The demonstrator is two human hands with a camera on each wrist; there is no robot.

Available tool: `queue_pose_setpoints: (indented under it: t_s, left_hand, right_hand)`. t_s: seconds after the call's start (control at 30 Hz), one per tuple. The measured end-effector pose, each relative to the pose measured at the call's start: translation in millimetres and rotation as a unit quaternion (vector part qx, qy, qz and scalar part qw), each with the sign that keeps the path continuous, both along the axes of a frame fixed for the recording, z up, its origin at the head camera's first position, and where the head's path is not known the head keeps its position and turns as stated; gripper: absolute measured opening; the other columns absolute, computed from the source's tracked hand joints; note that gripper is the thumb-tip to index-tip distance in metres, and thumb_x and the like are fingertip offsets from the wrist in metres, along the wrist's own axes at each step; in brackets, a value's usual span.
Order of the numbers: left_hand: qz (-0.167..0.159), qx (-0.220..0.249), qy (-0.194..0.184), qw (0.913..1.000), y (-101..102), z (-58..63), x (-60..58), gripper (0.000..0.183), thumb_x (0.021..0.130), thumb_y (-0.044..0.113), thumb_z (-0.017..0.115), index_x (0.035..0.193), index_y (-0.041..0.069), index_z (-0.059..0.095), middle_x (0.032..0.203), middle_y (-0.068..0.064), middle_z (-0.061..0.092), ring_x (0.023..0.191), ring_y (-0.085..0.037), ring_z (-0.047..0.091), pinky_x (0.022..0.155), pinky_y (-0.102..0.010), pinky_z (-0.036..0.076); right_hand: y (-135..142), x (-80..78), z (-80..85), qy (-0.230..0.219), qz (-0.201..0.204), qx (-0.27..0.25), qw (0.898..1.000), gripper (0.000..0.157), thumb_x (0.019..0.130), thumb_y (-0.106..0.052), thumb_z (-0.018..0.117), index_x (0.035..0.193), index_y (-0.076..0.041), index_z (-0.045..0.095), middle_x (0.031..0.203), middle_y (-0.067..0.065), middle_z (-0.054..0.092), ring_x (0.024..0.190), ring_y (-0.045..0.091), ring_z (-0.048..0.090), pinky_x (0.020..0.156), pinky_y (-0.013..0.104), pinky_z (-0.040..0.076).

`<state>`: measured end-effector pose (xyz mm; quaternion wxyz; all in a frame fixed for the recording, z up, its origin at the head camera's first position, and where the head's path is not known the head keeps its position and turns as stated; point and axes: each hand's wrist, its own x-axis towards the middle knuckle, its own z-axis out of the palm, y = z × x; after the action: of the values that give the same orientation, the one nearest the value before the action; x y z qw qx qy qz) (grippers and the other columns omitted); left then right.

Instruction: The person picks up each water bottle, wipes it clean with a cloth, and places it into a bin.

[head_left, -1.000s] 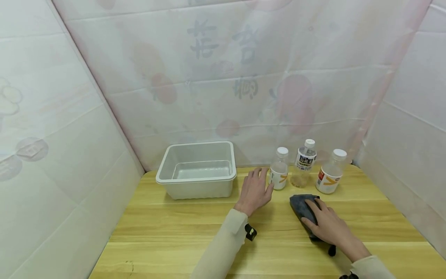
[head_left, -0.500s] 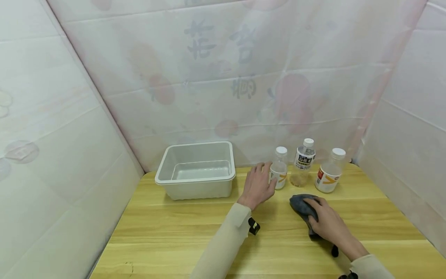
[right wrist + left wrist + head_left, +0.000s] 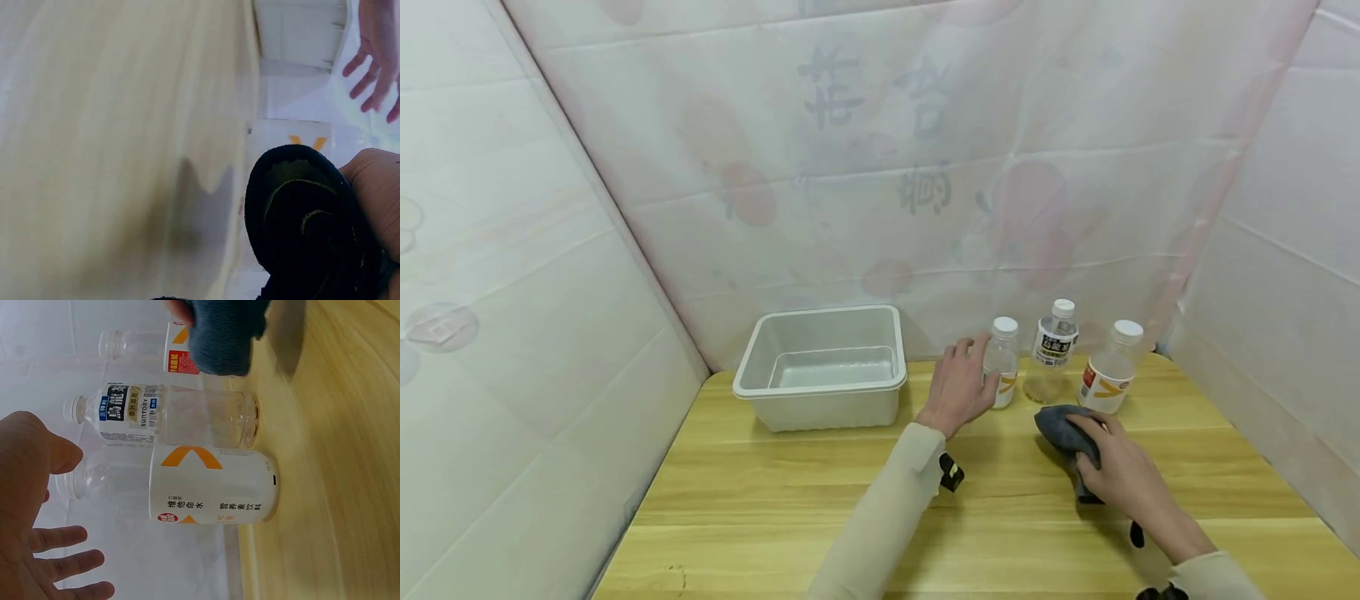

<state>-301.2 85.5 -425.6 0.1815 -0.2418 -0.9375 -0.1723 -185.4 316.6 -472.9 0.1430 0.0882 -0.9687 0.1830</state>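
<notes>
My left hand (image 3: 958, 385) reaches beside the leftmost bottle (image 3: 1002, 362), a clear one with a white cap and a white label with an orange mark. In the left wrist view its thumb and fingers (image 3: 65, 565) are spread apart, with a gap to the bottle (image 3: 212, 485). My right hand (image 3: 1123, 467) grips a folded dark blue-grey cloth (image 3: 1067, 433), held above the table with its shadow below. The right wrist view shows the cloth's folded layers (image 3: 306, 212) end-on; most of the gripping fingers are hidden there.
An oolong tea bottle (image 3: 1051, 354) and a wider capped bottle (image 3: 1108, 371) stand upright to the right of the first one. A pale grey plastic tub (image 3: 820, 408) sits at the back left of the wooden table (image 3: 760, 517). Printed fabric walls (image 3: 775, 233) enclose the table.
My left hand has moved slightly forward and up beside the leftmost bottle. The right hand has gathered the cloth, raised it off the table and shifted a little to the right.
</notes>
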Motion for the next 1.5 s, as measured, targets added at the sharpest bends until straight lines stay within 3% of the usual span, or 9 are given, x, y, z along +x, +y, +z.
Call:
queue_pose_setpoints:
  t_s: [0.33, 0.57, 0.93, 1.23, 1.5]
  left_hand:
    - [-0.003, -0.002, -0.023, 0.9997, 6.1, 4.7, -6.3, 0.057, 0.103, 0.037, 0.051, 0.155, 0.025, 0.033, 0.147, -0.009, 0.053, 0.128, -0.028, 0.058, 0.097, -0.042, 0.055]
    - [-0.010, -0.002, -0.027, 0.9996, 12.7, 9.6, -10.7, 0.058, 0.104, 0.039, 0.050, 0.157, 0.027, 0.030, 0.148, -0.008, 0.051, 0.129, -0.028, 0.057, 0.096, -0.043, 0.055]
    - [-0.007, -0.009, -0.031, 0.9995, 21.9, 15.6, -15.1, 0.058, 0.104, 0.037, 0.050, 0.158, 0.031, 0.028, 0.149, -0.008, 0.050, 0.128, -0.027, 0.057, 0.093, -0.042, 0.056]
    - [-0.011, -0.021, -0.019, 0.9995, 28.5, 18.9, -19.4, 0.059, 0.105, 0.037, 0.050, 0.159, 0.035, 0.027, 0.153, -0.007, 0.046, 0.128, -0.027, 0.057, 0.090, -0.042, 0.057]
    - [-0.030, -0.019, -0.041, 0.9985, 32.5, 18.8, -22.2, 0.056, 0.106, 0.036, 0.047, 0.159, 0.031, 0.029, 0.156, -0.008, 0.043, 0.133, -0.028, 0.055, 0.095, -0.042, 0.057]
  right_hand:
    - [-1.5, 0.9, 13.8, 0.075, 0.004, -0.007, 0.997, 0.056, 0.080, -0.004, 0.074, 0.134, -0.001, 0.059, 0.133, 0.033, 0.050, 0.093, 0.055, 0.064, 0.064, 0.061, 0.052]
    - [-2.7, -0.6, 20.8, 0.085, 0.008, -0.015, 0.996, 0.057, 0.081, -0.003, 0.073, 0.135, 0.000, 0.058, 0.133, 0.035, 0.049, 0.078, 0.045, 0.065, 0.054, 0.046, 0.048]
    - [-4.8, -1.1, 26.9, 0.087, 0.003, -0.020, 0.996, 0.057, 0.081, -0.003, 0.073, 0.136, -0.001, 0.058, 0.136, 0.035, 0.050, 0.101, 0.059, 0.060, 0.066, 0.063, 0.051]
    - [-4.9, -6.5, 32.6, 0.117, 0.002, -0.030, 0.993, 0.058, 0.079, 0.000, 0.075, 0.134, 0.000, 0.059, 0.136, 0.035, 0.050, 0.103, 0.059, 0.059, 0.065, 0.065, 0.049]
    - [-4.6, -8.0, 36.8, 0.123, 0.005, -0.039, 0.992, 0.058, 0.078, 0.001, 0.076, 0.134, 0.000, 0.060, 0.137, 0.032, 0.050, 0.102, 0.057, 0.060, 0.068, 0.066, 0.049]
